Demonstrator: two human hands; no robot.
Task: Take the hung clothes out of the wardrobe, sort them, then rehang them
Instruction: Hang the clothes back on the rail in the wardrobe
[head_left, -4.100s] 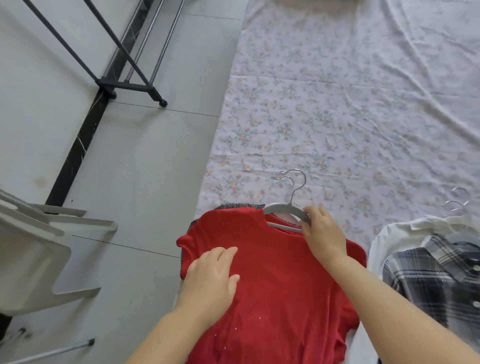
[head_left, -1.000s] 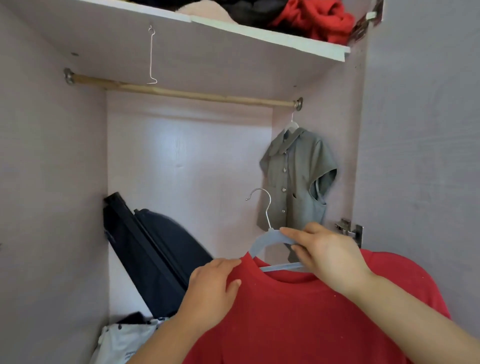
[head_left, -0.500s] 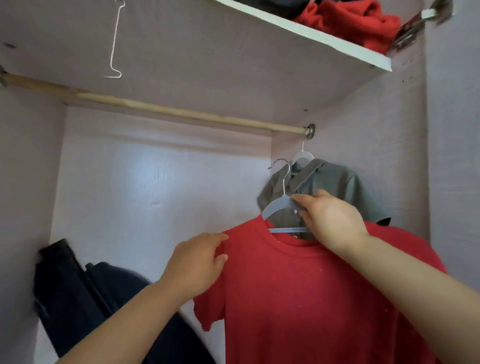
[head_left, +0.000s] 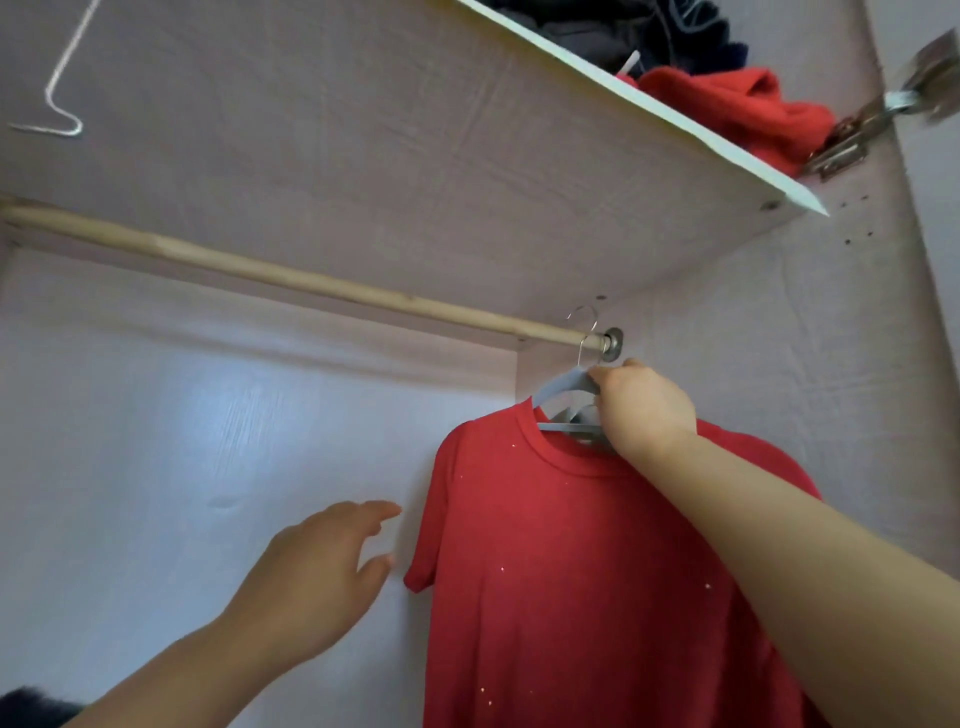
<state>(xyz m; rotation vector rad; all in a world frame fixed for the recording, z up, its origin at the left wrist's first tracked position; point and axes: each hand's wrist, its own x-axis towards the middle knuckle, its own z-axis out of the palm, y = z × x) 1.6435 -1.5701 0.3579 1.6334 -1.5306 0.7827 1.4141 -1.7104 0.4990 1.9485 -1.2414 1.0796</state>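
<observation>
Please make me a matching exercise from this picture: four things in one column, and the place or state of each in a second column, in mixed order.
Things
1. left hand
2. right hand
3. red T-shirt
4. red cloth bundle

Place or state
A. lies on the top shelf
B. grips the grey hanger
C. open, holds nothing
D. hangs on the grey hanger

Pairs: 1-C, 2-B, 3-D, 4-A

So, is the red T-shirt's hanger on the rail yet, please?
Apparently on: the hook curves over the rail while the right hand grips the hanger.
</observation>
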